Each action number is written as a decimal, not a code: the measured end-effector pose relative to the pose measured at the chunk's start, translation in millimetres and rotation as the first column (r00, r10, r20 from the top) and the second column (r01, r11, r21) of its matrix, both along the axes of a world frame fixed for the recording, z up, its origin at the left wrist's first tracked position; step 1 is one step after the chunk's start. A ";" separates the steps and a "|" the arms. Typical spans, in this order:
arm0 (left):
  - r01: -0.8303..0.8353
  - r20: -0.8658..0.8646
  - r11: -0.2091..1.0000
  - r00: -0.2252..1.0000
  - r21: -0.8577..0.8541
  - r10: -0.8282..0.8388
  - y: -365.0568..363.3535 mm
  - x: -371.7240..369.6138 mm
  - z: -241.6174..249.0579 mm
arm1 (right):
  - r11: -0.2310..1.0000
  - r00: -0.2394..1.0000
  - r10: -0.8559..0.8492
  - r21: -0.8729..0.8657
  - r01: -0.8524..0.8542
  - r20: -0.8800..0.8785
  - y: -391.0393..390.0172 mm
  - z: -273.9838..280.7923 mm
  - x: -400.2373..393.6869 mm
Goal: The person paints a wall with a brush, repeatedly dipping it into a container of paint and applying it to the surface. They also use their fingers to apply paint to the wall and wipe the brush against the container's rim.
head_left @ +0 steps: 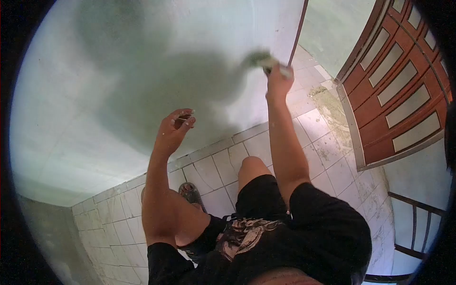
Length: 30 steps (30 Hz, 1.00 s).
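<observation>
My right hand [279, 86] is raised at the right end of the pale green wall [209, 28], its fingers closed round a small hand tool [271, 62]. The tool is smeared by motion, with a pale front part and a dark bit beneath, and its front end meets its own shadow on the wall. My left hand [175, 127] hangs in front of the wall's lower part, fingers curled towards the thumb. White smears mark its fingertips, and a thin pale line shows between them; what it holds, if anything, I cannot make out.
White floor tiles [216, 202] run along the wall's foot, where my sandalled foot [191, 194] stands. A brown door with pale panels [389, 90] stands at the right, with greenish debris [332, 107] on the floor beside it. A dark metal frame [415, 228] is at lower right.
</observation>
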<state>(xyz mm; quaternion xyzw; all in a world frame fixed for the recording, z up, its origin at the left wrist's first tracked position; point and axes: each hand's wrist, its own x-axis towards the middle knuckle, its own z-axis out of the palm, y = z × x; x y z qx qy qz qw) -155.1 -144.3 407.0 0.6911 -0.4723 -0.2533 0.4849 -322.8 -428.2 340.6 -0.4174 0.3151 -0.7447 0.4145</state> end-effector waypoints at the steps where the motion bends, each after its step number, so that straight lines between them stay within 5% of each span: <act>1: 0.016 0.027 0.999 0.999 0.039 -0.017 -7.0 1.0 -5.5 | 0.988 0.983 0.138 -0.090 -0.128 0.119 -3.4 37.1 4.2; 4: 0.049 0.040 0.996 0.998 0.075 -0.052 -26.2 -3.5 -11.9 | 0.985 0.981 0.135 -0.126 -0.117 0.142 14.1 157.1 1.8; 7: 0.076 0.047 0.992 0.996 0.097 -0.081 -40.7 -2.8 -27.9 | 0.934 0.860 0.329 -0.268 -0.236 0.389 -7.4 201.0 -3.4; 8: 0.085 0.072 0.991 0.993 0.108 -0.093 -43.8 -4.2 -34.8 | 0.908 0.865 0.373 -0.324 -0.265 0.336 -10.8 199.9 -7.8; 11: 0.075 0.050 0.986 0.995 0.149 -0.083 -49.2 -13.4 -30.8 | 0.923 0.959 0.247 -0.337 -0.188 0.140 -10.8 127.3 -10.4; 14: 0.096 0.051 0.982 0.993 0.162 -0.105 -53.2 -19.3 -27.3 | 0.959 0.930 0.282 -0.101 -0.265 0.236 0.1 1.4 -4.1; 17: 0.099 0.045 0.982 0.993 0.163 -0.107 -56.5 -13.6 -43.3 | 0.979 0.977 0.144 0.122 -0.164 0.155 21.3 -120.9 -3.6; 20: 0.056 0.046 0.975 0.997 0.215 -0.067 -58.3 -14.1 -45.9 | 0.940 0.979 0.100 0.305 -0.152 0.178 42.2 -200.2 -11.1; 25: 0.072 0.078 0.972 0.993 0.223 -0.092 -65.3 -4.2 -55.8 | 0.814 0.989 0.116 0.562 -0.146 0.089 39.9 -215.2 -13.9; 30: 0.074 0.104 0.975 0.990 0.209 -0.097 -72.7 -3.8 -61.5 | 0.943 0.957 0.024 0.311 -0.118 0.290 17.6 -81.9 13.3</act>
